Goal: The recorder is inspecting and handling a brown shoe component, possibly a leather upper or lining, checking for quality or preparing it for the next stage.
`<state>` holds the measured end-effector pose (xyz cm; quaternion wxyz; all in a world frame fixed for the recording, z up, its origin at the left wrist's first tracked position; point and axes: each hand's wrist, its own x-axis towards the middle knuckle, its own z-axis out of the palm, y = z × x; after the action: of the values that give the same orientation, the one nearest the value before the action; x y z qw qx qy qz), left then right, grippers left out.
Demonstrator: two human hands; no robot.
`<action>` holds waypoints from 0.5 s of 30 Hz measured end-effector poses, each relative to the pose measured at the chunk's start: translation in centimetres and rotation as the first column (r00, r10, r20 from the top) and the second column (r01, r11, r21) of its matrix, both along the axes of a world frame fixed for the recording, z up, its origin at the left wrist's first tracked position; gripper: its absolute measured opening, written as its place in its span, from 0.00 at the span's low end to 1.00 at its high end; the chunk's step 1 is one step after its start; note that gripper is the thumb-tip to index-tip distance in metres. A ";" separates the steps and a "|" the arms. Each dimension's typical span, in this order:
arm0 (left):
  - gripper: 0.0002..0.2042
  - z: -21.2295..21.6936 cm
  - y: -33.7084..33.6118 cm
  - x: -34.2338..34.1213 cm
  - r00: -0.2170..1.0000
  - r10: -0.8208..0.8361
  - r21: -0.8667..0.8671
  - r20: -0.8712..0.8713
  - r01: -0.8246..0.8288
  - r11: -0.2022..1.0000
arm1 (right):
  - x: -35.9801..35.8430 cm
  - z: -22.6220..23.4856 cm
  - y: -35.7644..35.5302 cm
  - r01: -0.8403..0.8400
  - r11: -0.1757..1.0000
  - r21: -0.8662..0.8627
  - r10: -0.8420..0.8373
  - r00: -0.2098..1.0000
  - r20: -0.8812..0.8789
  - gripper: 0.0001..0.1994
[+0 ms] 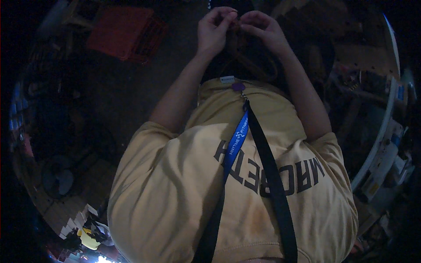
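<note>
The left hand (214,31) and right hand (266,34) meet near the top edge, in front of the wearer's body, with their fingertips almost touching. Between them is a small dark piece (237,19), too dim to identify; it lies right at the tips of the left fingers and just beside those of the right. The left thumb and forefinger are bent close together; the right fingers curl inward, with the thumb straight and a narrow gap beneath the forefinger. Whether either hand grips the piece, I cannot tell. Below the hands a brown, strap-like loop (254,65) curves in the shadow; any link to the piece is unclear. A lanyard (237,140) hangs over the wearer's tan T-shirt (175,184). A red plastic crate (118,33) stands left of the hands, well apart from them.
</note>
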<state>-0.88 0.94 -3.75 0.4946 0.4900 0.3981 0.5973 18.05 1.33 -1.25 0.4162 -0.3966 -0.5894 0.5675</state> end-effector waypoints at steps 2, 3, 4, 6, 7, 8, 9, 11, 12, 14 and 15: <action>0.07 -0.2 0.2 0.1 1.000 0.004 0.014 0.014 -0.004 1.000 | 0.0 0.1 0.0 -0.014 1.000 -0.014 0.014 1.000 -0.008 0.14; 0.07 -0.2 0.3 0.1 1.000 0.003 0.029 -0.003 -0.002 1.000 | 0.0 0.2 0.0 -0.007 0.999 -0.034 0.007 1.000 0.003 0.14; 0.07 -0.3 0.3 0.1 1.000 0.002 0.043 -0.020 -0.001 0.999 | 0.0 0.2 -0.1 0.001 0.999 -0.054 0.000 1.000 0.014 0.15; 0.07 0.1 0.1 0.4 0.999 0.006 0.032 -0.032 -0.005 0.999 | 0.1 0.1 0.0 0.014 0.998 -0.054 -0.013 1.000 0.019 0.15; 0.07 0.2 0.1 0.4 0.999 0.010 0.021 -0.043 -0.009 1.000 | 0.1 0.0 0.0 0.028 0.998 -0.054 -0.027 0.999 0.025 0.14; 0.07 0.1 0.1 0.5 0.999 0.009 0.021 -0.043 -0.008 1.000 | 0.0 -0.1 -0.1 0.028 0.998 -0.054 -0.027 0.999 0.025 0.14; 0.07 0.0 0.0 0.5 1.000 0.009 0.014 -0.017 -0.009 1.000 | -0.1 -0.1 -0.3 0.043 0.998 -0.042 -0.043 0.999 0.010 0.15; 0.08 0.2 -0.1 0.5 1.000 0.008 0.007 0.011 -0.008 1.000 | -0.4 0.1 -0.5 0.060 0.998 -0.030 -0.060 0.998 -0.004 0.15; 0.08 0.5 -0.2 0.4 1.000 0.019 0.014 -0.020 -0.019 1.000 | -0.6 0.5 -0.7 0.068 0.997 -0.039 -0.066 0.997 0.038 0.15; 0.08 0.6 -0.3 0.2 0.998 0.031 0.021 -0.050 -0.030 0.999 | -0.8 0.7 -0.8 0.076 0.996 -0.047 -0.072 0.994 0.081 0.15; 0.08 0.6 -0.3 0.1 0.999 0.004 -0.004 -0.044 -0.004 1.000 | -0.8 0.6 -0.8 0.085 0.995 -0.048 -0.081 0.994 0.072 0.15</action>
<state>-0.75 0.62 -3.20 0.4853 0.5012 0.4113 0.5866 17.21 0.50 -0.64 0.4085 -0.4508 -0.5719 0.5503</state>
